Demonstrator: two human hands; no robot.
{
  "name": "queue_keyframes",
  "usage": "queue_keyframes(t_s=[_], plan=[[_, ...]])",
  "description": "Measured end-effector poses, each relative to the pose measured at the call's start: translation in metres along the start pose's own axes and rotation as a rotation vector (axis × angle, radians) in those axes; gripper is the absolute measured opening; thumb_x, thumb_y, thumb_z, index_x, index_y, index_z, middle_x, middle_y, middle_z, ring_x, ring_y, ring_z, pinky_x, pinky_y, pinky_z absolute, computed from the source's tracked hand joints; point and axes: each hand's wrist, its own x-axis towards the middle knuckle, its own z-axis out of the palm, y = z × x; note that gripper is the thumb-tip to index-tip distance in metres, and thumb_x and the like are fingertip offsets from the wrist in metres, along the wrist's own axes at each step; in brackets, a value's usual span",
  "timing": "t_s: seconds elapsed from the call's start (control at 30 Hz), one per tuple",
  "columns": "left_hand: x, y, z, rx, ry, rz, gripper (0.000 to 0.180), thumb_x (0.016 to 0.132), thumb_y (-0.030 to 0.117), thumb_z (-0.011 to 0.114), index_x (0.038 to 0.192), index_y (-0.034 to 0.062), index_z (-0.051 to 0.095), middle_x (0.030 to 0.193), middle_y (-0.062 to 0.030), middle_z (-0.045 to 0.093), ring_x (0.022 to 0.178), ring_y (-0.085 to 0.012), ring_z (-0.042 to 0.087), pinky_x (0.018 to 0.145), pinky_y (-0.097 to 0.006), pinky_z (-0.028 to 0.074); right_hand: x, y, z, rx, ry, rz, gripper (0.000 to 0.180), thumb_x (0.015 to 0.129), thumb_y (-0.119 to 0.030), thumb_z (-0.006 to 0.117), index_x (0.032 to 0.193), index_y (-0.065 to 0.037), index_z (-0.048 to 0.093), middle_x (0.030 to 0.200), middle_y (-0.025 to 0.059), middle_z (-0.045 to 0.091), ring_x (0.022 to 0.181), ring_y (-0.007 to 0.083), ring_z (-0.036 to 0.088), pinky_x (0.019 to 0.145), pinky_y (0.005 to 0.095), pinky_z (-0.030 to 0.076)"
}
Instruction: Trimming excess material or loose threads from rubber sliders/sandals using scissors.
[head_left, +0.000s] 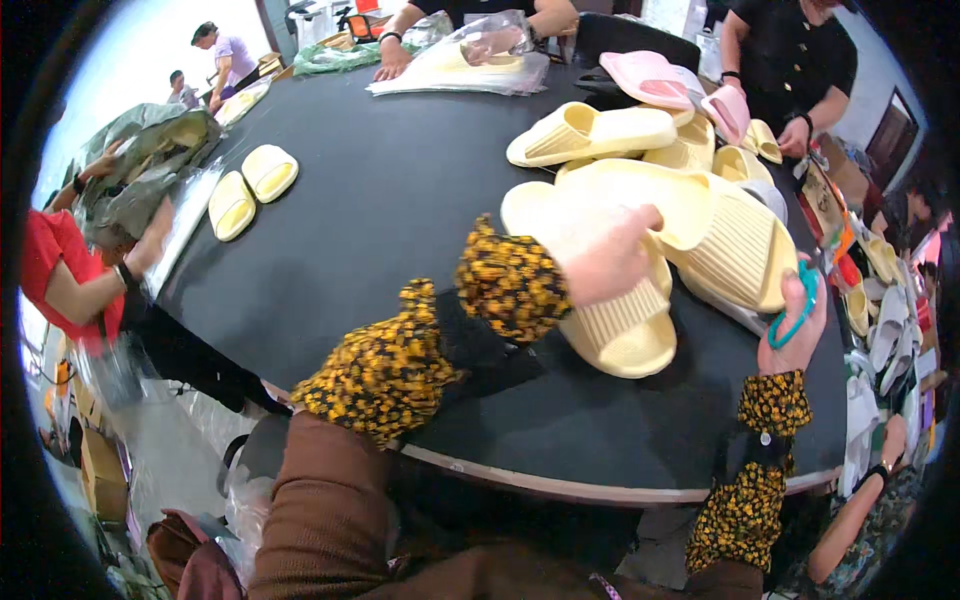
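Observation:
My left hand point(605, 262) is slightly blurred, its fingers curled over a pale yellow ribbed slipper point(628, 340); what they hold, if anything, is hidden. Its fingertip meets the near edge of a second pale yellow slipper point(735, 235), which lies partly over the first. At that slipper's toe, my right hand point(800, 325) grips the front edge. A teal loop point(797, 305) hangs around the fingers of this hand; the rest of the tool, if any, is out of sight. More yellow slippers point(590, 135) are heaped just behind.
Pink slippers point(648, 80) top the heap on the dark table point(370, 200). Two small yellow slippers point(231, 207) lie at the left. Clear plastic bags point(465, 72) sit at the far edge beside a person's hands. Other people work around the table; a slipper pile point(885, 320) stands right.

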Motion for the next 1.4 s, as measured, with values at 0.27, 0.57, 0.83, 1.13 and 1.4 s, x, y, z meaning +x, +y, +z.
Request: queue_keyframes(t_s=[0.27,0.57,0.83,1.13,1.4], plan=[[-0.034,0.039,-0.080,-0.016,-0.258,0.023,0.022,0.073,0.003,0.058,0.095,0.0010,0.060,0.078,-0.0118,0.061,0.073,-0.0173,0.060,0.067,-0.028,0.047,0.002,-0.013,0.011,-0.193,-0.187,-0.006,0.038,0.075,-0.017,0.060,0.109,-0.002,0.052,0.094,0.0040,0.053,0.088,0.0124,0.052,0.081,0.0256,0.041],[-0.066,0.064,-0.092,0.326,-0.498,0.096,0.018,0.063,-0.005,0.049,0.078,0.0026,0.055,0.071,-0.0082,0.052,0.075,-0.0281,0.048,0.084,-0.040,0.036,0.007,-0.029,-0.005,0.081,-0.494,0.236,0.046,0.074,-0.013,0.066,0.113,0.000,0.045,0.079,0.0060,0.058,0.056,0.0089,0.054,0.044,0.0223,0.044],[-0.057,0.094,-0.093,0.391,-0.513,0.325,0.027,0.057,-0.003,0.048,0.084,0.0012,0.052,0.077,-0.0139,0.051,0.084,-0.0341,0.047,0.095,-0.050,0.030,0.022,-0.024,-0.013,0.162,-0.531,0.323,0.047,0.071,-0.012,0.067,0.111,0.001,0.046,0.084,0.0079,0.058,0.054,0.0097,0.054,0.039,0.0226,0.043],[-0.063,0.046,-0.095,0.446,-0.406,0.206,0.036,0.066,0.004,0.060,0.101,0.0013,0.052,0.114,-0.0175,0.048,0.108,-0.0352,0.044,0.096,-0.045,0.031,0.021,-0.009,-0.008,0.107,-0.485,0.327,0.051,0.070,-0.014,0.071,0.110,0.003,0.045,0.075,0.0076,0.058,0.049,0.0109,0.053,0.039,0.0247,0.043],[-0.087,0.008,-0.111,0.339,-0.449,-0.107,0.086,0.063,0.027,0.074,0.133,0.0004,0.032,0.136,-0.0205,0.035,0.125,-0.0312,0.036,0.103,-0.040,0.029,0.021,-0.008,-0.012,-0.091,-0.400,0.271,0.051,0.065,-0.017,0.073,0.107,0.004,0.052,0.081,0.0106,0.060,0.070,0.0160,0.058,0.063,0.0294,0.049]])
